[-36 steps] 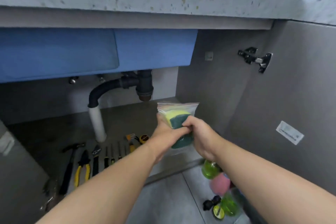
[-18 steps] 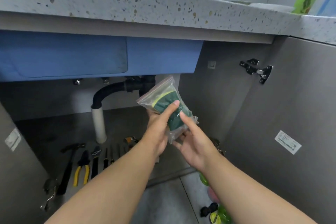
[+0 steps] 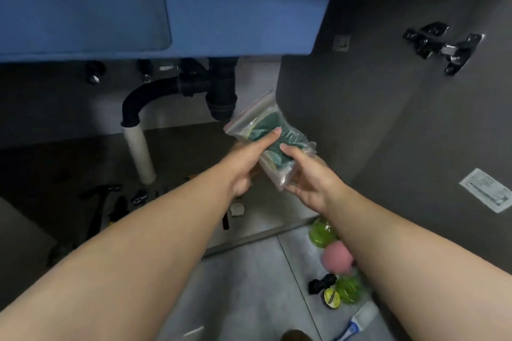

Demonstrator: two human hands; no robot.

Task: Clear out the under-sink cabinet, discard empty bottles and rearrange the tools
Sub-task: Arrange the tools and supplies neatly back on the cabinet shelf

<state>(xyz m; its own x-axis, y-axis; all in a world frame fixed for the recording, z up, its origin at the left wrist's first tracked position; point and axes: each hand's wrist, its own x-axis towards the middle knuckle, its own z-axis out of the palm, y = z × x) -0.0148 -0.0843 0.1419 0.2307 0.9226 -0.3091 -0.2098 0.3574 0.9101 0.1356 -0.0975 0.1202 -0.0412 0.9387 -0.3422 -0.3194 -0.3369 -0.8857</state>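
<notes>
A clear zip bag of green and yellow sponges (image 3: pixel 266 130) is held in mid-air inside the open under-sink cabinet, tilted with its seal up and to the right. My left hand (image 3: pixel 246 163) grips it from the left, thumb pressed on its front. My right hand (image 3: pixel 307 174) holds its lower right end from beneath. On the dark cabinet floor at the left lie a hammer (image 3: pixel 99 202), pliers (image 3: pixel 119 207) and other tools in a row, partly hidden by my left forearm.
A black drain trap (image 3: pixel 219 91) and white pipe (image 3: pixel 140 155) hang under the blue sink basin (image 3: pixel 166 8). Green bottles (image 3: pixel 321 232), a pink bottle (image 3: pixel 336 257) and a spray bottle (image 3: pixel 360 318) lie on the tiled floor below right. The grey door with its hinge (image 3: pixel 440 46) stands open at right.
The bag turned from upright to slanted and sits lower toward the cabinet's right side. My view has dropped, so the countertop has left the frame.
</notes>
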